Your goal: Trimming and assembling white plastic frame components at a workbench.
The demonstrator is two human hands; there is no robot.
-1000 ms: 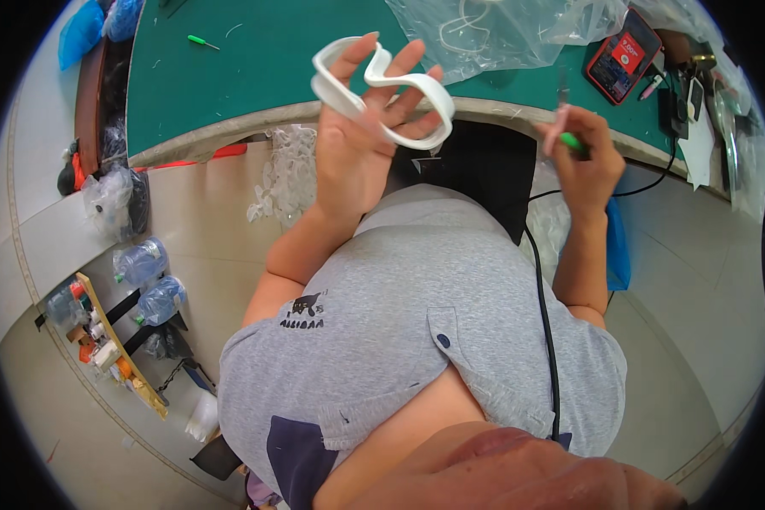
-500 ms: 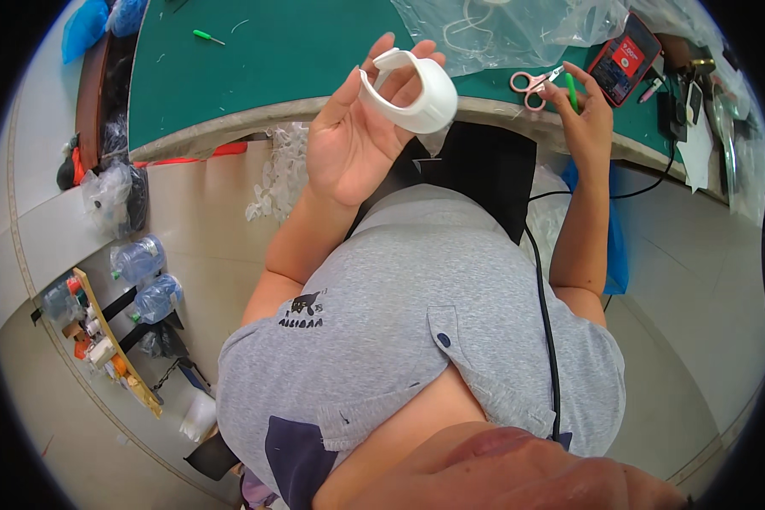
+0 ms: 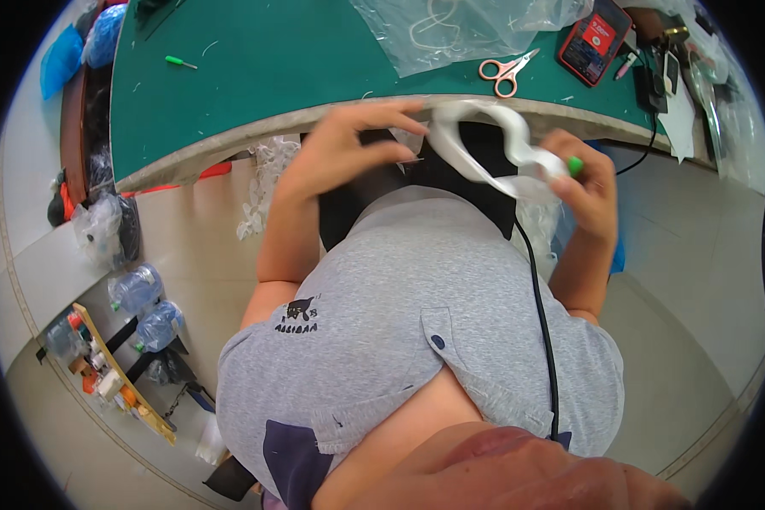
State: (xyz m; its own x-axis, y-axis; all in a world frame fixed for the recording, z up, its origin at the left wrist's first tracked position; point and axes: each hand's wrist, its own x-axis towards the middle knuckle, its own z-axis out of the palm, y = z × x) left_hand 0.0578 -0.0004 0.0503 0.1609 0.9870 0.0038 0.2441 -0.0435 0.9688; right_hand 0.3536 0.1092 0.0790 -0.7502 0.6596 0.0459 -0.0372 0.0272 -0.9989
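A white curved plastic piece [image 3: 461,155], open like a ring and blurred by motion, is above my lap at the table's near edge. My right hand [image 3: 588,189] is closed on its right end. The same hand also holds a green-handled tool [image 3: 575,166], of which only a short green end shows. To the left of the white piece, my left hand [image 3: 340,149] has thumb and fingers apart with nothing between them. Its fingertips point at the piece, a small gap away. Pink-handled scissors [image 3: 507,73] lie on the table beyond.
The green table [image 3: 255,68] carries a small green-handled screwdriver [image 3: 180,62], a clear plastic bag [image 3: 450,34] and a red-edged device [image 3: 595,42]. At the right are a black adapter [image 3: 650,89] and cables. White scraps [image 3: 268,178] hang below the table's edge at the left.
The white piece has passed from my left hand to my right and moved right and nearer. My left hand has let go. The scissors, beside my right hand before, now lie apart from it.
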